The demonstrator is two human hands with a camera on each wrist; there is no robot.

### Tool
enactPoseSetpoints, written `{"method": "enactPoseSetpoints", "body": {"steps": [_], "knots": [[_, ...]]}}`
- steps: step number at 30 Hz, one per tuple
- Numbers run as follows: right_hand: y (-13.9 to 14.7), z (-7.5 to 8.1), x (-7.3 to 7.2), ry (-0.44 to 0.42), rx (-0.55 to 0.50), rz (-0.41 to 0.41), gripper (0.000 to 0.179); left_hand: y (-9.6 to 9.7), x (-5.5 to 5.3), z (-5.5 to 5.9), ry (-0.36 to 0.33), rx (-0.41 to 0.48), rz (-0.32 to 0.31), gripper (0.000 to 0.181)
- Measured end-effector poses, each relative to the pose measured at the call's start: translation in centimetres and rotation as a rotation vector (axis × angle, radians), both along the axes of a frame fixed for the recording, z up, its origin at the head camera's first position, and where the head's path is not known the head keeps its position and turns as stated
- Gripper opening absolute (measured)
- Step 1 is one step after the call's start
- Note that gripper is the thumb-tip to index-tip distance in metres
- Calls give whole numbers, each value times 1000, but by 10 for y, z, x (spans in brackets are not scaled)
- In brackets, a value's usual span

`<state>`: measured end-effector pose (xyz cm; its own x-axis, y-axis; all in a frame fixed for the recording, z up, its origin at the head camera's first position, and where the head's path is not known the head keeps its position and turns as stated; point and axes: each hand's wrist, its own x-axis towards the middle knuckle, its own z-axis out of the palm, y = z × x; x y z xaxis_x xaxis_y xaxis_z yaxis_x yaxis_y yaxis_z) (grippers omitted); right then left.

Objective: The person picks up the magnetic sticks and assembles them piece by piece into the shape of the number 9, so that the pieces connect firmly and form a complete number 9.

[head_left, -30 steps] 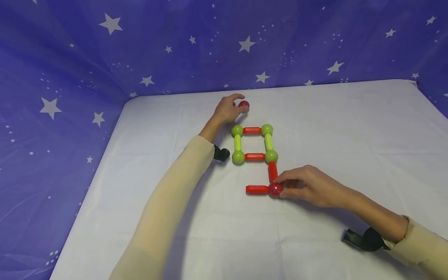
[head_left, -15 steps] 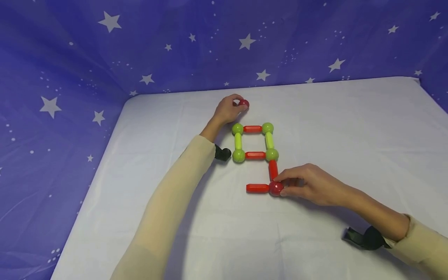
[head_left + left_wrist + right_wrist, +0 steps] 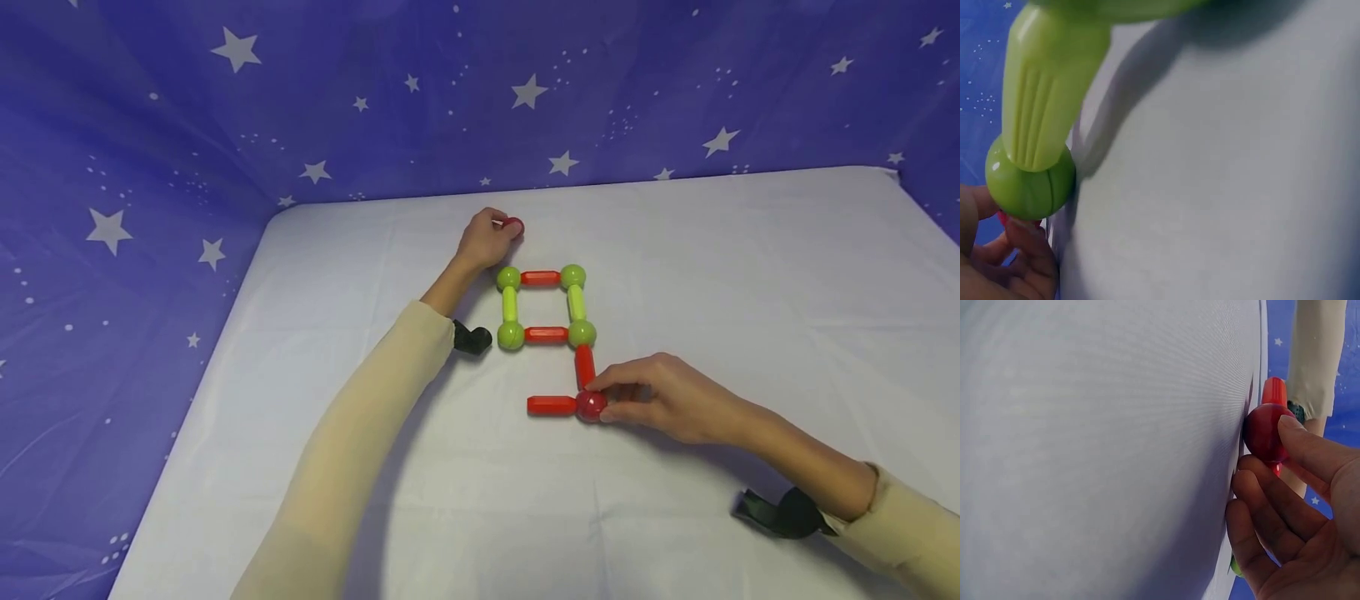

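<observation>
My left hand (image 3: 486, 239) pinches a loose red ball (image 3: 514, 227) behind the far side of the joined figure. In the left wrist view, a green ball (image 3: 1030, 187) covers most of that red ball. With thumb and fingertips my right hand (image 3: 667, 398) pinches another red ball (image 3: 1267, 432) at the figure's near right corner. A red rod (image 3: 551, 406) points left from this ball, its other end free. A second red rod (image 3: 585, 367) runs from it back to a green ball (image 3: 582, 334).
Green balls, red rods and yellow-green rods (image 3: 510, 306) form a square between the hands. A white cloth (image 3: 480, 500) covers the table. A blue star-patterned curtain (image 3: 450, 100) stands along the back and left. Dark straps (image 3: 472, 338) hang at both sleeves.
My left hand has closed its fingers on the far red ball and drawn it slightly left. My right hand stays on the near red ball.
</observation>
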<state>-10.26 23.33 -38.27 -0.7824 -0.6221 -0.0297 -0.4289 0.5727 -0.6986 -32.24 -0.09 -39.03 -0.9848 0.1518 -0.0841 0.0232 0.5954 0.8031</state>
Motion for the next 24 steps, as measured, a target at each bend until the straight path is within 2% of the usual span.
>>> {"method": "enactPoseSetpoints", "body": {"steps": [6,11,18,21,24], "knots": [[-1,0,0,4,-2,-1,32,-12,12,3,-13,106,63,45],[-1,0,0,7,-5,-3,32,-19,20,7,5,184,51,38],[0,0,0,8,-12,2,32,-30,35,17,3,285,28,44],[0,0,0,9,-14,6,31,-36,41,20,-9,277,28,44],[1,-1,0,12,-16,8,32,-44,48,22,-38,253,-1,41]]}}
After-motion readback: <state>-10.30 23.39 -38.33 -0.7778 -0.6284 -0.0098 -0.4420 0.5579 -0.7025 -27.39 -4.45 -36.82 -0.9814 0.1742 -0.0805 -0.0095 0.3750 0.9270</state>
